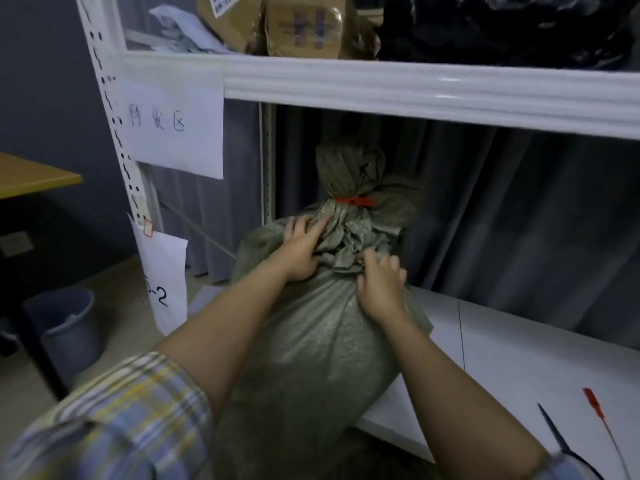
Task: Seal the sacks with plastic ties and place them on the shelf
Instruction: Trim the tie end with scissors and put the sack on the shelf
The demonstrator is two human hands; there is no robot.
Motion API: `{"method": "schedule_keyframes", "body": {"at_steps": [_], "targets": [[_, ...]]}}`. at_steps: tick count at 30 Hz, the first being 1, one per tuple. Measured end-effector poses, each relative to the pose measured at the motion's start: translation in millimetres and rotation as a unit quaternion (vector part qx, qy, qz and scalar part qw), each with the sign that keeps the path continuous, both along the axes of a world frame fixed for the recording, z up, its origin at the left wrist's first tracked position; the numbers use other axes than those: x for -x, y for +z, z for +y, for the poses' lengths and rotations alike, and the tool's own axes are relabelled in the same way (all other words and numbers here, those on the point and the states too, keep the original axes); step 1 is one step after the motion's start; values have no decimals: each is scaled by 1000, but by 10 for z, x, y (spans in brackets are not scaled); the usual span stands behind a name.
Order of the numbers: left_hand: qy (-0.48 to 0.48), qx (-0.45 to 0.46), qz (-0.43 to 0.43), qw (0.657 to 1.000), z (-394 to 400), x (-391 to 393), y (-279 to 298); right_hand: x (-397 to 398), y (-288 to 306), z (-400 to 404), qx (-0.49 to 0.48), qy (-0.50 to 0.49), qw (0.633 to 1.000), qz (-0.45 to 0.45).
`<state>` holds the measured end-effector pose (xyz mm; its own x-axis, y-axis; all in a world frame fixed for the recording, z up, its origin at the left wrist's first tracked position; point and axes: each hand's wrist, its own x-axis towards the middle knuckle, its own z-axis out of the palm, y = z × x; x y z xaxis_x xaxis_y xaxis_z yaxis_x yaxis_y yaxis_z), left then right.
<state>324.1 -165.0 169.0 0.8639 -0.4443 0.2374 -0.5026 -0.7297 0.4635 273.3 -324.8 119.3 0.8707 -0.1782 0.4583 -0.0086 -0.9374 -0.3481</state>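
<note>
While the sack (311, 341) leans on the shelf (519, 348) edge, red tie (355, 201) round its neck, left hand (304, 249) and right hand (381, 285) both grip bunched fabric below the tie.

Dim, soft-focus wide-angle view; glare streaks the shelf beam (415, 88), edges bend and blur.

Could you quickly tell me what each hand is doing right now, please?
Left hand: grips the gathered folds of the green sack below its red tie.
Right hand: fingers curled, gripping the sack's folds.
</note>
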Motion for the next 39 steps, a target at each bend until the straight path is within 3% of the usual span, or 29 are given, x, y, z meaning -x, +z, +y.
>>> {"method": "schedule_keyframes", "body": {"at_steps": [2, 6, 10, 12, 16, 23, 25, 30, 34, 39], "targets": [[6, -62, 76, 995, 40, 44, -148, 30, -51, -48, -32, 16, 996, 78], [-18, -165, 132, 977, 110, 293, -401, 353, -110, -162, -139, 130, 977, 101], [-32, -291, 121, 948, 125, 430, -739, 672, -324, -222, 19, 94, 978, 184], [-45, -288, 86, 953, 159, 431, -854, 772, -488, -211, 61, 42, 976, 203], [-60, -260, 76, 961, 232, 400, -887, 846, -705, -55, 99, -4, 983, 156], [67, -121, -36, 990, 254, 299, -927, 361, -616, 15, 143, 11, 972, 186], [103, -142, -40, 984, 247, 323, -900, 125, -531, -10, 124, 8, 971, 207], [117, -282, 118, 945, 412, 456, -944, -344, -473, -125, 25, -45, 975, 215], [139, -267, 88, 949, 377, 366, -1163, -459, -527, -142, -4, -22, 983, 181], [186, -234, 14, 954, 173, 27, -1348, -354, -740, -108, 63, -23, 996, 55]]}}
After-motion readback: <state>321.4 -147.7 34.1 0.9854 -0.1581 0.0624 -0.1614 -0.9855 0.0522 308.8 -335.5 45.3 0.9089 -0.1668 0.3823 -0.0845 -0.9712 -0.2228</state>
